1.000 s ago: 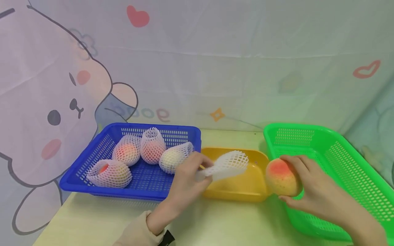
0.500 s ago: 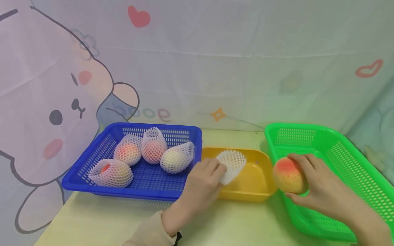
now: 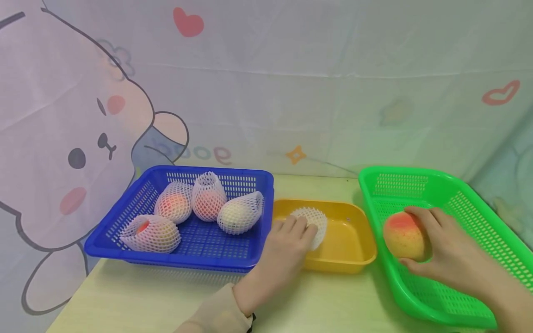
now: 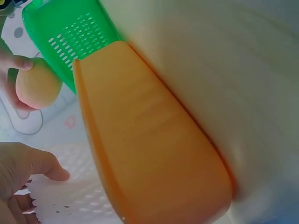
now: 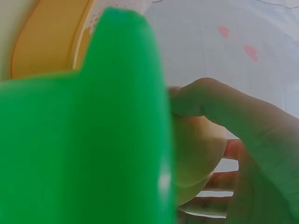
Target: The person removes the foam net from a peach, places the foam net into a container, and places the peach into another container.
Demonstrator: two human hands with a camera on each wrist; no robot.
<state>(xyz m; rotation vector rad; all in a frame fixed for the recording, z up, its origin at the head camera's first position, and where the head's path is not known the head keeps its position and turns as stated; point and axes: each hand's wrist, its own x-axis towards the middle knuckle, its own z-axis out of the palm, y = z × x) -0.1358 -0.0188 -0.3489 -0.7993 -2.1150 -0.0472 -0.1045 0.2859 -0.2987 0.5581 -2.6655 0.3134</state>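
Observation:
My left hand holds a white foam fruit net low over the yellow tray. In the left wrist view the thumb lies on the flattened net, with fingers curled beneath it. My right hand grips a peach, yellow with a red blush, above the near left side of the green basket. Thumb and fingers wrap the peach in the right wrist view, where the basket's green wall hides part of it.
On the left stands a blue basket with several fruits in foam nets, among them a reddish one and a pale one. The yellow tray sits between the two baskets. A printed cloth hangs behind the table.
My left hand has moved right and lowered the foam net toward the yellow tray. My right hand has carried the peach rightward, from the tray's edge to over the green basket.

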